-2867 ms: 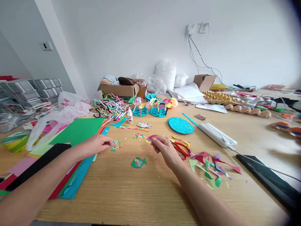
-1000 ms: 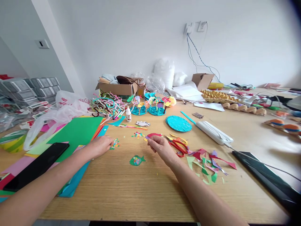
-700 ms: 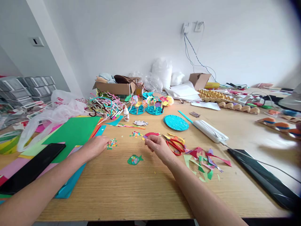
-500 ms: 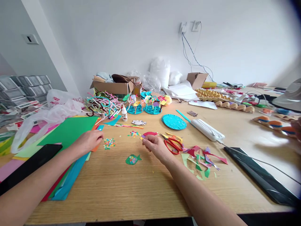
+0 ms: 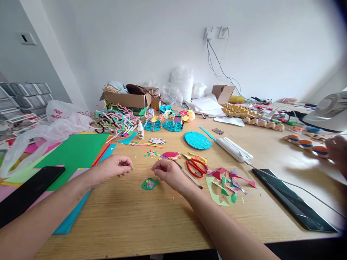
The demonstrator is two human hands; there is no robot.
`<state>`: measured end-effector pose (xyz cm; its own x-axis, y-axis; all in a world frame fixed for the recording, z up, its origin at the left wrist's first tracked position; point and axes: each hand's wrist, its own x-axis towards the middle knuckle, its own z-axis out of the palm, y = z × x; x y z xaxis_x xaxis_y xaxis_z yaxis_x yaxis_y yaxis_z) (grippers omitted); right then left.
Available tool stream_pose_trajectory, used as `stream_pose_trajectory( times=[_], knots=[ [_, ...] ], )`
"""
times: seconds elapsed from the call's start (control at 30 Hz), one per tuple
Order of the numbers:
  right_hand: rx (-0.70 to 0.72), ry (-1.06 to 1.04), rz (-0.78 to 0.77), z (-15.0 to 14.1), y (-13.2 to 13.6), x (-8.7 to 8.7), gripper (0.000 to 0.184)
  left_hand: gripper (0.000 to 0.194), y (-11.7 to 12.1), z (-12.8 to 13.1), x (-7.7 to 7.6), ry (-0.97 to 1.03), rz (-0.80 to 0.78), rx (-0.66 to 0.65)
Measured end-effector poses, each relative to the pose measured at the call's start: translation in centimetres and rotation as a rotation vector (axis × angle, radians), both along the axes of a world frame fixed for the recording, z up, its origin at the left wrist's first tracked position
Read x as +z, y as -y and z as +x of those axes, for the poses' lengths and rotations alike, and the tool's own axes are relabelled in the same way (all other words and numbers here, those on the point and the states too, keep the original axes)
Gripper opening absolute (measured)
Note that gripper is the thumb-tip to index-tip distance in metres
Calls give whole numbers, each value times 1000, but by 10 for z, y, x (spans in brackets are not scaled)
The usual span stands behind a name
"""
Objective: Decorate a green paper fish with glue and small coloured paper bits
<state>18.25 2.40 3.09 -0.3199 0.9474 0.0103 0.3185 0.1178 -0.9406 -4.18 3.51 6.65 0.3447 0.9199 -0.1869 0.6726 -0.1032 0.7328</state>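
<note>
My left hand [image 5: 115,168] is just above the table with thumb and forefinger pinched on a tiny green paper piece at the fingertips. My right hand [image 5: 168,173] hovers close to the tail of the green paper fish [image 5: 149,184], fingers pressed together; whatever they hold, if anything, is hidden. Coloured triangles cover the fish's body. Beyond my right hand lie red and purple paper cutouts [image 5: 170,155] and a heap of confetti bits [image 5: 151,154]. A pen [image 5: 191,177] rests beside that hand, near red-handled scissors [image 5: 197,167].
Coloured paper sheets [image 5: 73,150] and a black phone-like slab [image 5: 32,193] lie left. Behind stand a glue bottle [image 5: 140,130] and blue discs [image 5: 197,140]. Paper scraps [image 5: 227,184], a power strip [image 5: 234,148] and a black panel [image 5: 291,200] lie right. Another person's hand [image 5: 337,150] is at the right edge.
My left hand has moved right, off the paper sheets and over the spot where a confetti pile showed. My right hand has shifted slightly left and down, uncovering the pen. The view has shifted slightly.
</note>
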Motion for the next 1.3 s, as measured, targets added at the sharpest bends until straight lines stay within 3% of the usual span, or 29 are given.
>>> stream_pose_trajectory(
  times=[0.2, 0.37, 0.6, 0.83, 1.17, 1.3],
  knots=[
    [68, 92, -19, -18, 12, 19, 12, 27, 7, 16, 3, 85, -76, -8],
    [47, 307, 158, -25, 12, 29, 9, 24, 4, 20, -3, 86, -76, -6],
    [13, 458, 312, -35, 9, 22, 11, 20, 1, 22, -8, 59, -28, -16],
    [-3, 495, 325, -38, 5, 16, 12, 15, 1, 25, -8, 58, 24, -14],
    [22, 496, 334, -44, -5, 18, 12, 21, 1, 20, -17, 108, 34, 5],
    [40, 485, 331, -45, -8, 18, 15, 15, -2, 17, -23, 79, 63, 19]
  ],
)
